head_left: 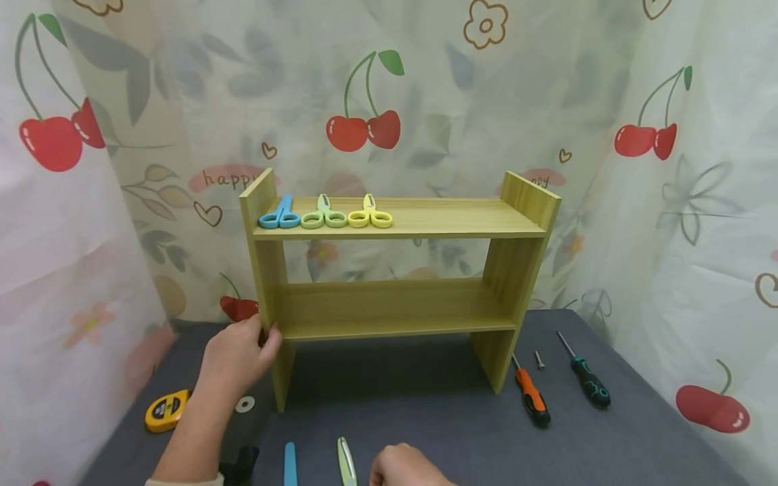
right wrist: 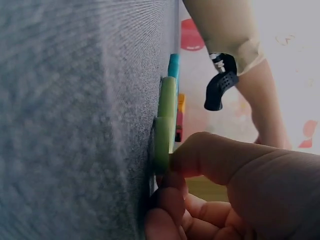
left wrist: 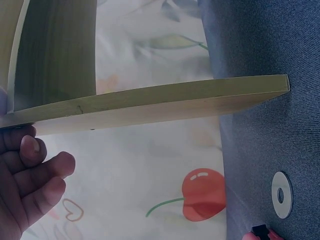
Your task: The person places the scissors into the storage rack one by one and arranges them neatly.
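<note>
while l hand clasps the l upright of the wooden shelf, r hand pinches green scissors, thumb vs fingertips, down by the cloth; contact partly hidden. prob best: firm, even pinch, lift straight up so tip doesn't drag, l hand steadying shelf w/o tugging. scissors just l of r grip in head view; long axis approx fore-aft, tip pointing away from grip toward shelf, a bit l. blue scissors farther l of same grip, approx parallel.
</note>
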Motion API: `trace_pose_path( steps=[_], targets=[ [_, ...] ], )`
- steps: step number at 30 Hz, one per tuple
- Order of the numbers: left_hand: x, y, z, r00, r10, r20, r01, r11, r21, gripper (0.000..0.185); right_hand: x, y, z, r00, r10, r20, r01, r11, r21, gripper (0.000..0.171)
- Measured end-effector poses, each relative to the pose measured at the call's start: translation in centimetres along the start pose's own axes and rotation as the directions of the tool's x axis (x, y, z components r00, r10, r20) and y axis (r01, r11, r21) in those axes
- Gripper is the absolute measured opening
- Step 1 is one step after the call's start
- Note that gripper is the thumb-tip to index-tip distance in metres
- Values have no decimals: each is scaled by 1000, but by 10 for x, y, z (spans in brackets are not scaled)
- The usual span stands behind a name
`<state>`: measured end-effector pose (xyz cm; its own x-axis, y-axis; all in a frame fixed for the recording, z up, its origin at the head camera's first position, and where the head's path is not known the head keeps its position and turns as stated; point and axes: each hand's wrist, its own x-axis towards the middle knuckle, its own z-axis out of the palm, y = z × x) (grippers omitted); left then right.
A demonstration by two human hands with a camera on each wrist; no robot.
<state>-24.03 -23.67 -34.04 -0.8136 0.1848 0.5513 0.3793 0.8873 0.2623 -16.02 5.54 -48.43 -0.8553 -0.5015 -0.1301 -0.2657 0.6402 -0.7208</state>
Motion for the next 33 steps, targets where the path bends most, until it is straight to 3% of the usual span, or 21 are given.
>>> trace_pose_path(
  steps=[4, 8, 11, 16, 26, 33],
  targets=[
    [1, 0, 1, 1000, 3, 1, -3, 1000, 0, 30, -14, -25, -16, 1000, -31, 0, 31, 998, -58, 16],
    [1, 0, 2, 1000, 6, 4, -6, 1000, -2, 30, -25, -43, -30, 999, -40, -15, 39, 998, -44, 21],
    [1, 0, 2, 1000, 7, 3, -7, 1000, -2, 30, -33, -52, -40, 999, -28, -24, 29, 999, 29, 21],
    [1, 0, 2, 1000, 10, -3, -10, 1000, -3, 30, -45, -65, -60, 1000, 1, -10, 1, 993, 115, 20],
    [1, 0, 1, 1000, 12, -16, -12, 1000, -7, 30, -76, -86, -104, 995, -68, -69, 76, 990, 116, 16],
    [1, -1, 2, 999, 19, -31, -20, 1000, -3, 30, -98, -90, -131, 991, -71, -117, 87, 987, 136, 10]
  ],
)
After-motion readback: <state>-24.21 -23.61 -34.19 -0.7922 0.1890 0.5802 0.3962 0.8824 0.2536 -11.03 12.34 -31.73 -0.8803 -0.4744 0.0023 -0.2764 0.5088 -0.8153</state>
